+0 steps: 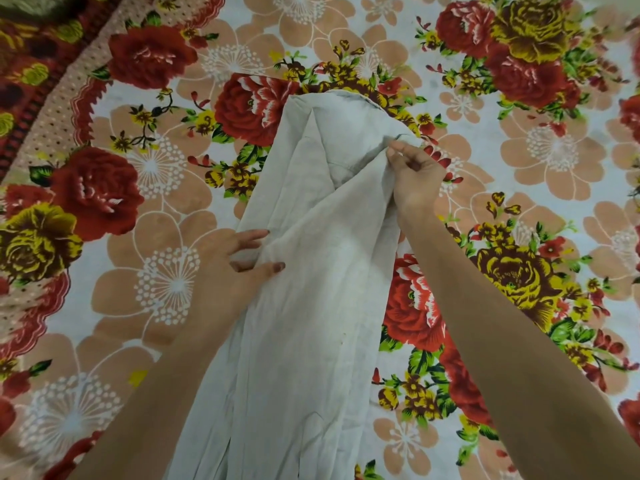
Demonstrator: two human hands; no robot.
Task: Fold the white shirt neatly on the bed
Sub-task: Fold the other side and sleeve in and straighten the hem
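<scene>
One white shirt (304,306) lies long down the middle of the flowery bed sheet (519,168). Two hands hold it. The left hand (239,265) pinches a fold at its left edge. The right hand (415,174) pinches the cloth near the top.

- white shirt (304,306): lower end, well below both sets of fingers, cut off by the bottom edge.
- left hand (235,261): fingers partly covered by a shirt fold.
- right hand (415,178): some fingertips hidden in the pinched cloth.
- blurred dark shape (31,5), far up-left of the left fingers: can't identify.
</scene>
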